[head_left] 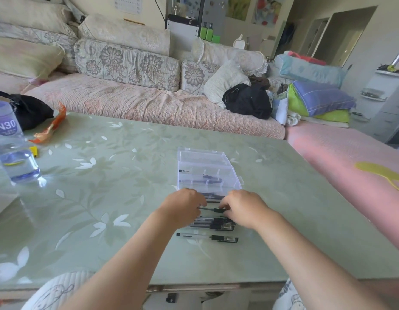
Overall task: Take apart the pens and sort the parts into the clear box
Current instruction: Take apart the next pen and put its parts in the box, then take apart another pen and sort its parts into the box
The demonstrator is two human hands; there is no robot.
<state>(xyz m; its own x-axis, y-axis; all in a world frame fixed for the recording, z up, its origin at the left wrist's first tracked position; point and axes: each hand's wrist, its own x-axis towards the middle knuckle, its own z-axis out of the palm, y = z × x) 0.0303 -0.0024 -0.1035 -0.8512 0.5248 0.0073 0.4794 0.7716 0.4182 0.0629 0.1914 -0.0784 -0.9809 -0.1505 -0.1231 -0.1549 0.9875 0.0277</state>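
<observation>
A clear plastic box [207, 168] with its lid open stands on the table; a few dark pen parts lie in its compartments. Just in front of it, both hands hold one black-capped pen [210, 209] level above the table. My left hand [182, 208] grips the barrel end. My right hand [243, 208] pinches the capped end. Under the hands lies a pile of several pens [216, 223]. One more pen [207, 237] lies alone nearer to me.
The green glass table [104, 186] carries a water bottle [10, 148] at the far left, a black bag [28, 110] and an orange wrapper [48, 128] behind it. A sofa runs along the far side; a pink seat sits at the right.
</observation>
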